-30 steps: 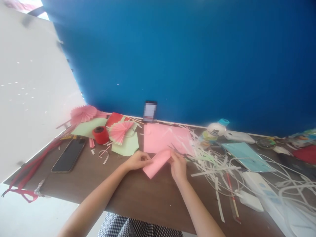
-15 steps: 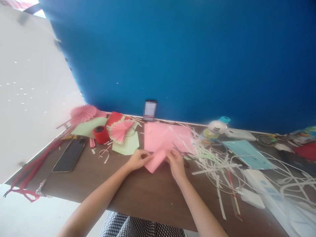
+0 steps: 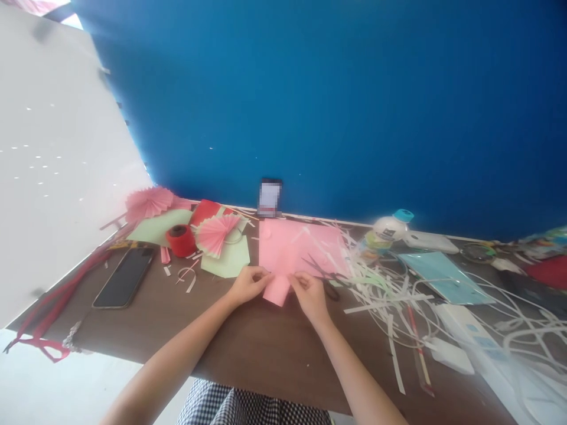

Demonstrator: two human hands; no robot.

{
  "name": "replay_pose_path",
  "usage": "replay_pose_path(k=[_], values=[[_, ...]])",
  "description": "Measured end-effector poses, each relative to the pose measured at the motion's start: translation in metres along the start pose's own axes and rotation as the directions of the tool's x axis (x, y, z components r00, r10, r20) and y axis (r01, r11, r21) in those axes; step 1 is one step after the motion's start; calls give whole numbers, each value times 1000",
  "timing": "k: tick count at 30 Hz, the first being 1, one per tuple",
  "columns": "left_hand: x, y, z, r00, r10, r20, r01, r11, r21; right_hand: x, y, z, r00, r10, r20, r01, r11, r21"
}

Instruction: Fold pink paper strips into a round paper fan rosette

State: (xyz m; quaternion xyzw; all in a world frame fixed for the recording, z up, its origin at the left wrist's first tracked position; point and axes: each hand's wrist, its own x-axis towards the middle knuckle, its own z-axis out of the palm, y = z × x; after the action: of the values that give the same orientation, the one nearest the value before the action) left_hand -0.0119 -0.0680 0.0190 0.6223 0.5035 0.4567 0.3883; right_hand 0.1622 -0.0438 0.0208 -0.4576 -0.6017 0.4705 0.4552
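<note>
A small piece of pink paper (image 3: 277,290) is held between my two hands over the near edge of a larger pink sheet (image 3: 283,242). My left hand (image 3: 248,284) pinches its left edge with thumb and fingers. At the right edge, the fingertips of my right hand (image 3: 309,293) close on the same piece. Where the small paper overlaps the sheet behind, its far edge is hard to make out. A pair of dark scissors (image 3: 325,274) lies just beyond my right hand, blades on the pink sheet.
Left lie a phone (image 3: 124,278), a red spool (image 3: 181,241), pink paper fans (image 3: 217,235) and green paper (image 3: 227,258). White paper strips (image 3: 376,289) heap up on the right, beside a bottle (image 3: 385,232), a blue packet (image 3: 445,276) and white cables. A blue wall (image 3: 328,106) rises behind.
The pink piece has turned more upright and now looks narrower. My right hand has shifted slightly left and down, so more of the scissors shows.
</note>
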Motion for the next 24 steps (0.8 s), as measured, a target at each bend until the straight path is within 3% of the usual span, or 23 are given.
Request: replay_pose_path(k=[3, 8, 14, 18, 24], values=[[-1, 1, 2, 1000, 6, -29, -6, 1000, -14, -1, -1, 2, 996, -64, -69, 59, 996, -61], [-2, 3, 4, 994, 0, -114, -4, 999, -36, -3, -2, 4, 997, -49, 63, 56, 992, -115], [0, 2, 7, 983, 15, -180, -28, 997, -67, -6, -1, 11, 992, -128, -13, 122, 970, -209], [0, 2, 7, 973, 0, -229, -19, 997, -78, -7, -1, 14, 995, -82, 59, 91, 980, -177], [0, 0, 8, 964, -34, -265, 2, 993, -121, -8, 0, 14, 997, -54, 53, 62, 984, -165]])
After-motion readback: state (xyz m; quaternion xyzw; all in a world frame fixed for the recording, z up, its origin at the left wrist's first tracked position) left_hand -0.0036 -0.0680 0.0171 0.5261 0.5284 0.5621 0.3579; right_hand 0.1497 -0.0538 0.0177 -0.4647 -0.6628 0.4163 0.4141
